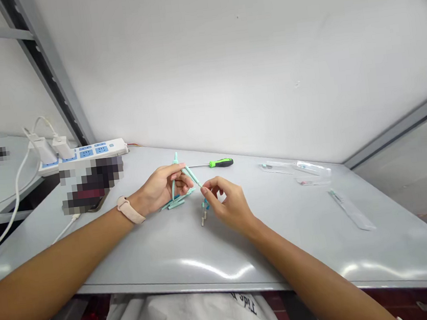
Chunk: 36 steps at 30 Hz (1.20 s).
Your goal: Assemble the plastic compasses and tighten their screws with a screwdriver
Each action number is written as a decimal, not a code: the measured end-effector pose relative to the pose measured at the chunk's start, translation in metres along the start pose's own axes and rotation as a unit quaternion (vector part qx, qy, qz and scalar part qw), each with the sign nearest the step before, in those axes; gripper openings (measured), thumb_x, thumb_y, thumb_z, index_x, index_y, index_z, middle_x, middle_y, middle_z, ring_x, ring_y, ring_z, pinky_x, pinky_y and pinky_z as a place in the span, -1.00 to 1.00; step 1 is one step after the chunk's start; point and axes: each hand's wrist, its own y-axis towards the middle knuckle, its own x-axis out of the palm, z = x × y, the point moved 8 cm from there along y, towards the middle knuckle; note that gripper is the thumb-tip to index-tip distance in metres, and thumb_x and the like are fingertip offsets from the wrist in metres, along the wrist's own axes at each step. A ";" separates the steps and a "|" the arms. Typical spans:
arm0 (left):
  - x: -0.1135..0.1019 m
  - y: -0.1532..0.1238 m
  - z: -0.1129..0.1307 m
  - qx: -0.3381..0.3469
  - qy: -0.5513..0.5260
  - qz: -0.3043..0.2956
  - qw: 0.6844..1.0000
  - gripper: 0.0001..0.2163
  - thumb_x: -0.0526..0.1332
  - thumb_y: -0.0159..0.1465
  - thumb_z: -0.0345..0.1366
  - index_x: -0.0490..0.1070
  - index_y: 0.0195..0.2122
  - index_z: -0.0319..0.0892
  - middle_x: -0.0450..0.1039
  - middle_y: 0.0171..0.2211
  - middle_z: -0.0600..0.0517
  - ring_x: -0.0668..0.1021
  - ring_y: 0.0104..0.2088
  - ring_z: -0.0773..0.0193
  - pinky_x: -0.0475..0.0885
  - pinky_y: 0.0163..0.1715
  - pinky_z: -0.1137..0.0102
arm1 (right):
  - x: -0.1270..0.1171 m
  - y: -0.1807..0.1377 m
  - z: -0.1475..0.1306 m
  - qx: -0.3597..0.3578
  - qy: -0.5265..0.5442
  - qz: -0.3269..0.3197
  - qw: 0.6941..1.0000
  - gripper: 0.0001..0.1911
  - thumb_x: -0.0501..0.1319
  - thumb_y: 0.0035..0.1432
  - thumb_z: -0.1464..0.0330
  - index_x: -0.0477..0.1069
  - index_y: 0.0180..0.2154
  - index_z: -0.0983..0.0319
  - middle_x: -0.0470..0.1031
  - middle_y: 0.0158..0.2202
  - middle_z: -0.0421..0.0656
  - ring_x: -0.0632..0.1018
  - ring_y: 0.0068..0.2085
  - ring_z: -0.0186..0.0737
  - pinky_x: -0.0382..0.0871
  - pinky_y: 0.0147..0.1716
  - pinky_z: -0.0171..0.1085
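Bent over the grey worktop [216, 252], I work a mint-green, two-legged tool [191, 176] between both hands, holding it just above the surface with its legs spread. My left hand [168, 185] has it pinched near the top by thumb and forefinger, the other fingers curled in beneath. My right hand [228, 202] closes thumb and forefinger on the tip of one leg, the remaining fingers loosely folded.

To my right lie clear plastic packets. The nearest packet [352, 209] holds a slim greenish piece at its far end; another packet [278, 167], farther back, has a small dark-green piece inside. A third packet [313, 181] shows a reddish trace, too small to identify, beside a glare-struck packet [312, 167] whose contents I cannot make out.

Below my left hand rest loose mint-green pieces [176, 204]; small pale pieces [203, 220] sit near my right. A green-and-black screwdriver [221, 163] lies behind.
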 end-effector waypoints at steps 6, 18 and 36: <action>0.001 0.000 0.001 0.008 0.008 -0.004 1.000 -0.55 0.27 0.30 -0.25 0.11 -0.67 -0.14 0.59 -0.53 -0.13 0.53 -0.58 0.30 0.41 -0.46 0.40 | 0.004 -0.001 0.003 0.007 -0.010 -0.016 1.000 -0.84 0.13 0.34 0.27 0.40 -0.28 0.17 0.56 -0.35 -0.18 0.49 -0.38 -0.21 0.34 -0.29 -0.17; 0.000 0.000 -0.002 0.008 0.022 -0.017 1.000 -0.54 0.30 0.28 -0.21 0.13 -0.67 -0.14 0.59 -0.51 -0.13 0.54 -0.57 0.29 0.43 -0.43 0.39 | 0.005 -0.002 -0.001 0.010 -0.020 -0.017 1.000 -0.83 0.19 0.32 0.22 0.40 -0.30 0.15 0.55 -0.39 -0.21 0.44 -0.43 -0.24 0.31 -0.34 -0.19; 0.003 -0.001 -0.001 0.003 0.023 -0.023 0.999 -0.55 0.28 0.29 -0.23 0.13 -0.68 -0.15 0.61 -0.50 -0.13 0.54 -0.57 0.29 0.42 -0.43 0.39 | 0.004 -0.003 -0.001 0.004 -0.041 -0.016 0.999 -0.84 0.19 0.33 0.22 0.38 -0.30 0.14 0.59 -0.35 -0.21 0.45 -0.43 -0.23 0.32 -0.25 -0.16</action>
